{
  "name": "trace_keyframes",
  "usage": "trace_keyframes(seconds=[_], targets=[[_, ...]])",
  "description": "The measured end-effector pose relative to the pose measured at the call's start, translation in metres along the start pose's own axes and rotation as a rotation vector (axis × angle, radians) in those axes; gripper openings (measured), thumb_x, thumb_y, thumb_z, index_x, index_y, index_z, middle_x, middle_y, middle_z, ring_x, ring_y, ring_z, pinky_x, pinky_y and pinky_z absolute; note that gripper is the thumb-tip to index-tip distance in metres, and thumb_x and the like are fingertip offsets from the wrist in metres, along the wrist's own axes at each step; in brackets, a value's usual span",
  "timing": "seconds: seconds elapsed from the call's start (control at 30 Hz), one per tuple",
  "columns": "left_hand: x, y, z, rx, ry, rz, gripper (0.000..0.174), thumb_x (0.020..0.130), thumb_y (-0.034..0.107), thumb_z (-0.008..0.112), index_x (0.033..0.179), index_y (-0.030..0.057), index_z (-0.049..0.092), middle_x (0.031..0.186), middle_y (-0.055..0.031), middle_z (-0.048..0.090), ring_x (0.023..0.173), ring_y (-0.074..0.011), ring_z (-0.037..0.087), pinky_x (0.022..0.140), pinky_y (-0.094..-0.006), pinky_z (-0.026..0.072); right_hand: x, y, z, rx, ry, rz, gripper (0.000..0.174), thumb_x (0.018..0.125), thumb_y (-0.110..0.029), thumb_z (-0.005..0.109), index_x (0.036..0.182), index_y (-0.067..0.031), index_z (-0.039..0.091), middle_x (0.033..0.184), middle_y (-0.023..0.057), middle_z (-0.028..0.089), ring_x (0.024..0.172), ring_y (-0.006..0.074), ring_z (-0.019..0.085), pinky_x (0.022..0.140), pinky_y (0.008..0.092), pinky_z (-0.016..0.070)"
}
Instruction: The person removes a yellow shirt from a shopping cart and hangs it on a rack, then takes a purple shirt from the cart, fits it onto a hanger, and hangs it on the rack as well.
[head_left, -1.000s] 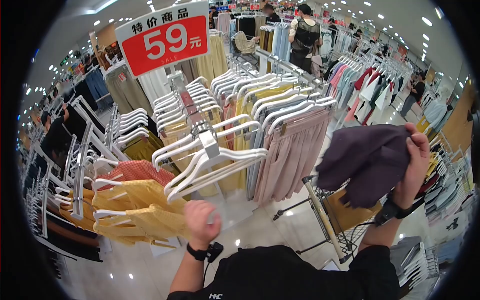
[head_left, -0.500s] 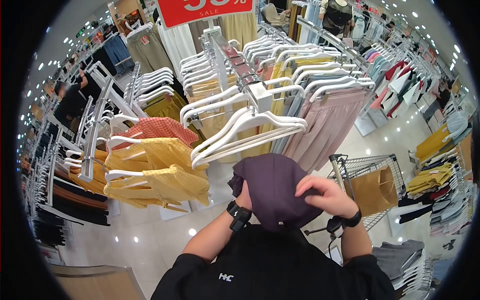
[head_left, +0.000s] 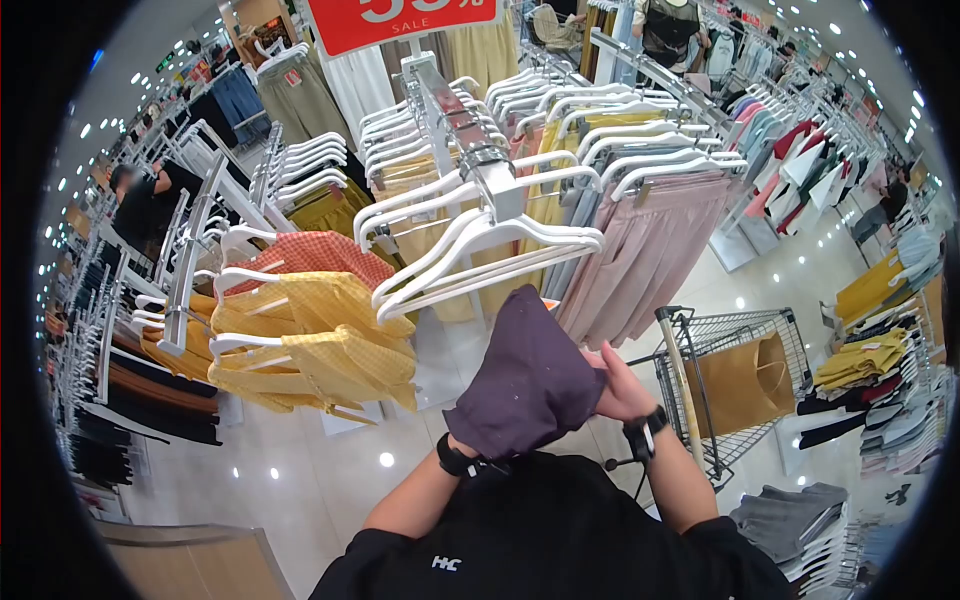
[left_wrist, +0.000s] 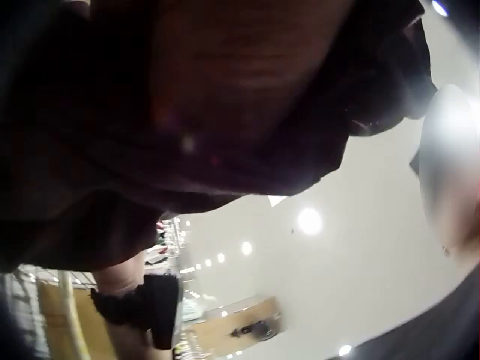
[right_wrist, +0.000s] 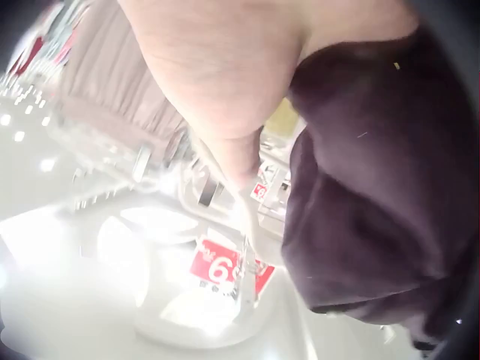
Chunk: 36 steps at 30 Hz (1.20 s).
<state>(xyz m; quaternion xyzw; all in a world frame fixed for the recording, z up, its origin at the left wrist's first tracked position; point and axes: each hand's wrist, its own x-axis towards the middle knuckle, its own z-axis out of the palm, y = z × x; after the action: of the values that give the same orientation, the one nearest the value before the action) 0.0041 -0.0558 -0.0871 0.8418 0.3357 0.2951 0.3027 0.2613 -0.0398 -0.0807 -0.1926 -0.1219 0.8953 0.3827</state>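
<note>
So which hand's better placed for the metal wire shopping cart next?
Likely the right hand: nearer the cart, touching the dark purple cloth garment. The left hand is farther, mostly covered by that garment.

Cloth [head_left: 530,380] left of cart [head_left: 677,365], bag [head_left: 735,390] inside.

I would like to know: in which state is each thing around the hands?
Purple cloth: rumpled, held up
Left hand: mostly hidden by the cloth
Right hand: at the cloth's edge
Nearest white hangers: bare
Yellow checked tops: hung up
Pink garment: hung up
Shopping cart: holding a paper bag
</note>
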Motion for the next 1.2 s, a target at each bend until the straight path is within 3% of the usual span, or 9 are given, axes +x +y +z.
trace_keyframes(seconds=[0.2,0.5,0.57,0.7,0.77,0.83,0.93,1.07,1.2], targets=[[-0.004,0.044,0.027,0.392,-0.035,0.019,0.06,0.095,0.034,0.055,0.144,0.0054,0.037,0.145,-0.0128,0.042,0.136,-0.0286,0.038,0.115,-0.0403,0.0286,0.024,-0.007,-0.012,-0.171,-0.051,-0.025,0.042,0.099,-0.014,0.045,0.137,0.0021,0.044,0.133,0.0128,0.055,0.117,0.0215,0.058,0.102,0.0351,0.0458],[-0.062,-0.017,0.077,-0.194,0.273,-0.31,0.054,0.095,0.031,0.056,0.141,0.0043,0.042,0.138,-0.0136,0.05,0.13,-0.026,0.046,0.11,-0.0373,0.0354,0.01,-0.028,0.013,-0.334,-0.089,-0.102,0.03,0.087,0.001,0.047,0.114,0.0052,0.061,0.108,0.0105,0.067,0.095,0.0174,0.066,0.088,0.0312,0.0529],[-0.045,0.01,0.039,-0.922,0.623,-0.735,0.053,0.093,0.025,0.061,0.138,0.0023,0.044,0.131,-0.0128,0.055,0.125,-0.0226,0.05,0.107,-0.0348,0.0374,-0.001,-0.026,0.034,-0.475,-0.045,-0.129,0.027,0.087,0.002,0.048,0.108,0.0051,0.064,0.103,0.0085,0.069,0.092,0.0162,0.066,0.085,0.0304,0.0531],[-0.024,0.059,0.018,-1.288,0.513,-0.349,0.045,0.095,0.021,0.06,0.132,0.0005,0.047,0.126,-0.0092,0.057,0.118,-0.0202,0.052,0.105,-0.0348,0.0378,-0.017,-0.013,0.06,-1.043,-0.063,-0.353,0.014,0.084,-0.001,0.055,0.094,0.0028,0.065,0.087,0.0062,0.07,0.08,0.019,0.066,0.075,0.0307,0.0518],[-0.006,0.091,0.02,-0.733,0.297,-0.261,0.041,0.094,0.012,0.061,0.131,0.001,0.048,0.12,-0.0073,0.059,0.115,-0.0178,0.054,0.104,-0.034,0.0374,-0.021,-0.008,0.062,-1.678,-0.148,-0.765,0.008,0.076,0.001,0.059,0.084,0.0011,0.061,0.074,0.0116,0.064,0.067,0.0294,0.062,0.065,0.0351,0.0502],[0.005,0.101,0.027,-0.561,0.329,-0.29,0.029,0.093,0.004,0.06,0.121,0.0033,0.052,0.108,-0.0034,0.061,0.103,-0.0125,0.056,0.095,-0.0297,0.0425,-0.025,0.001,0.065,-1.733,-0.131,-0.883,0.01,0.069,0.001,0.061,0.078,-0.0007,0.057,0.068,0.0154,0.056,0.061,0.0361,0.055,0.057,0.0401,0.0458],[0.011,0.103,0.032,-0.852,0.459,-0.363,0.008,0.093,0.007,0.061,0.096,0.0039,0.053,0.088,0.0042,0.054,0.083,-0.0043,0.047,0.074,-0.021,0.0413,-0.034,0.009,0.066,-1.771,-0.121,-1.218,0.018,0.074,0.0,0.066,0.092,-0.0015,0.061,0.063,0.0107,0.053,0.055,0.027,0.055,0.053,0.0365,0.043],[0.007,0.095,0.037,-0.794,0.609,-0.372,0.012,0.093,0.007,0.06,0.089,0.0055,0.049,0.083,0.0052,0.049,0.078,-0.0035,0.043,0.068,-0.0216,0.0389,-0.05,0.019,0.066,-1.391,0.022,-0.823,0.039,0.086,-0.009,0.068,0.121,-0.0013,0.053,0.061,0.0007,0.047,0.054,0.009,0.042,0.054,0.0249,0.0378],[0.014,0.116,0.04,-0.587,0.538,-0.249,0.006,0.094,0.01,0.056,0.096,0.0064,0.052,0.089,0.0037,0.052,0.08,-0.0049,0.048,0.072,-0.0188,0.0394,-0.039,0.023,0.058,-1.246,0.019,-0.78,0.027,0.087,-0.006,0.067,0.113,-0.0018,0.059,0.067,0.002,0.054,0.058,0.0084,0.048,0.056,0.0246,0.0403]])
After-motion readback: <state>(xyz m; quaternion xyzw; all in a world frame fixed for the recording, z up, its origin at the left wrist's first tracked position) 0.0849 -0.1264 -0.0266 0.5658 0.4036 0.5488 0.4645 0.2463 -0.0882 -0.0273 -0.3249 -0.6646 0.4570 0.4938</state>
